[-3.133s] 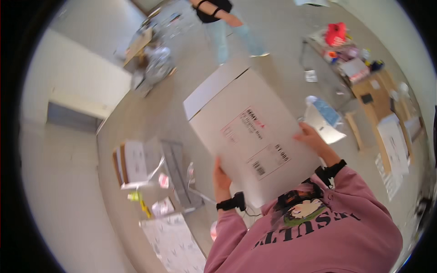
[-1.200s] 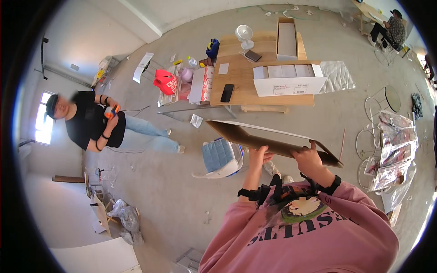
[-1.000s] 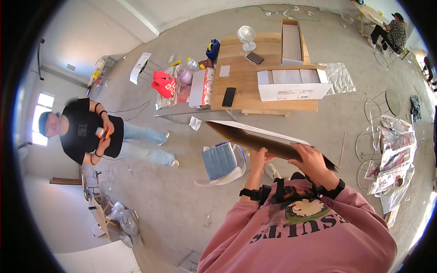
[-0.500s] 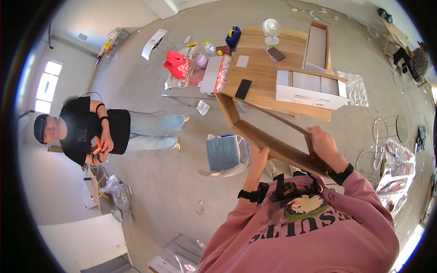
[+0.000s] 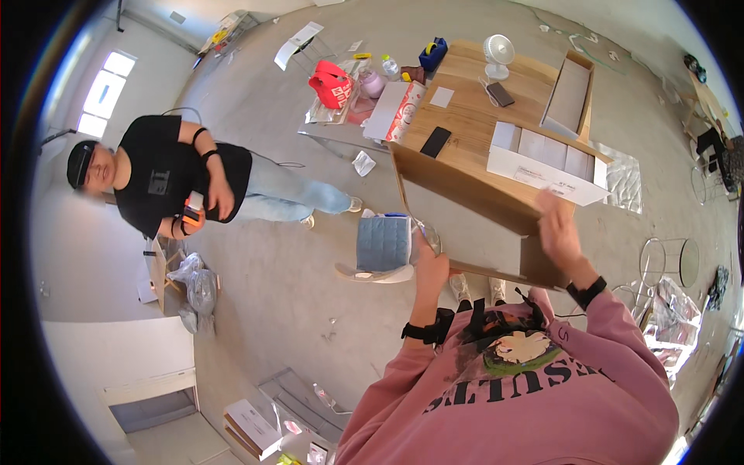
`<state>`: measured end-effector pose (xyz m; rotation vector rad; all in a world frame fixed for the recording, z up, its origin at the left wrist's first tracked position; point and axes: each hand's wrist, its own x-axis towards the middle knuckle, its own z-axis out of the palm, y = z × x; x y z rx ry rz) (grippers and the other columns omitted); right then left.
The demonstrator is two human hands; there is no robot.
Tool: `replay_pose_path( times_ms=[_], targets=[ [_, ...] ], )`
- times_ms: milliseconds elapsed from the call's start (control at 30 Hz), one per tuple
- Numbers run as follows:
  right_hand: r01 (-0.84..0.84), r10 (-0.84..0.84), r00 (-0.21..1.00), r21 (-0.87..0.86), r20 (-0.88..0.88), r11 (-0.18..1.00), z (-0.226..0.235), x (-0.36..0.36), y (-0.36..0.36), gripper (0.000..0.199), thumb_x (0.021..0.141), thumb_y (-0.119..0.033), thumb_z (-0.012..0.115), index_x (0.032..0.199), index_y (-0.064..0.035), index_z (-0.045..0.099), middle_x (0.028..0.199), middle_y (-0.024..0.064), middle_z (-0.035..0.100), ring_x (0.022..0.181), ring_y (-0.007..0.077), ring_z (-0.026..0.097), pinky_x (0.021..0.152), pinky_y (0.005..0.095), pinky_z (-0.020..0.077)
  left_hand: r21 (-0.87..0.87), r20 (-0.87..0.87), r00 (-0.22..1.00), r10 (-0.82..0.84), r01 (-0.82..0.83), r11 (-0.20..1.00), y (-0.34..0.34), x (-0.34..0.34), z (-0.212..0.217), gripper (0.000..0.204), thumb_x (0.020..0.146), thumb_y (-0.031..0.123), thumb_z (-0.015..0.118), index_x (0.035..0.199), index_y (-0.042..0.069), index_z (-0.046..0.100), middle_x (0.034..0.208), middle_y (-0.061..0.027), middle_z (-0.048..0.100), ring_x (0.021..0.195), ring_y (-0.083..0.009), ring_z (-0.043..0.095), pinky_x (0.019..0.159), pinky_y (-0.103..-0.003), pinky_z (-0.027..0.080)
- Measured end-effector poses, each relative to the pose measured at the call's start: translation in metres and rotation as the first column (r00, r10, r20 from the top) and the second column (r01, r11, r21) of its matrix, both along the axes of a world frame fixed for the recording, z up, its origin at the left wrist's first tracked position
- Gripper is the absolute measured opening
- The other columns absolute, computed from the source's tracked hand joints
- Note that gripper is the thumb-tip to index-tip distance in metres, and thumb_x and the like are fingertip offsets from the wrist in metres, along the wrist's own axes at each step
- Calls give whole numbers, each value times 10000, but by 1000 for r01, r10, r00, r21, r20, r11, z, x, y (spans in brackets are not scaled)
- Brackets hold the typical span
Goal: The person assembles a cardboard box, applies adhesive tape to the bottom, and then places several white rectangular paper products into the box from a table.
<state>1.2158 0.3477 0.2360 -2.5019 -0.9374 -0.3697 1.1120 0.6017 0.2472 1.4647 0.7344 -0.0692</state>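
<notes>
Grey floor [image 5: 267, 325], two hands [image 5: 432, 267] [image 5: 559, 236], one carton [image 5: 465, 191]

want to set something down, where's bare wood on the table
The table has bare wood between the phone, white card and near box, and between card and fan. The right end is crowded by that and the far box; the side table by a red bag and jug. The held box hides part of the near edge.

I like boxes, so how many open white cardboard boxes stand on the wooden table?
2: the front box, nearest the held brown cardboard box, and the back box beyond it. That held one isn't counted.
</notes>
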Motion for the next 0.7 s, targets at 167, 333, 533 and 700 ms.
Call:
replay_pose_path(
  times_ms=[167,333,533,700],
  targets=[
    [-340,371,771,158,-518,927,34,-72,52,632,729,-225,681,1256,-33,391,1175,197,507,1053,344,523,908,377,426,67,-188,982,-7,20,998,-9,13,32,789,720,-20,415,1358,-60,-47,1072,-290,523,715,-299,641,504,-317,555],
    [-311,178,649,-45,-739,949,6,-43,42,486,769,-171,649,1189,-3,470,1063,224,564,954,335,582,843,354,464,29,172,985,33,-39,999,-14,4,10,805,782,104,537,1367,-57,9,997,-228,590,814,-255,631,624,-321,546],
    [98,449,439,538,-778,837,38,38,-14,375,803,-93,613,1160,-14,529,972,39,623,914,156,581,842,285,436,518,263,949,176,-293,804,74,-40,-33,732,817,271,643,1359,-5,234,1292,-175,398,1137,-210,455,851,-332,437],
    [422,557,182,576,-810,700,15,69,-26,362,777,-79,625,1130,-46,548,990,10,612,901,108,557,842,256,421,84,300,894,333,-372,924,70,-33,-20,730,813,320,643,1348,-9,271,1294,-165,400,1165,-220,429,919,-363,385]
  ],
)
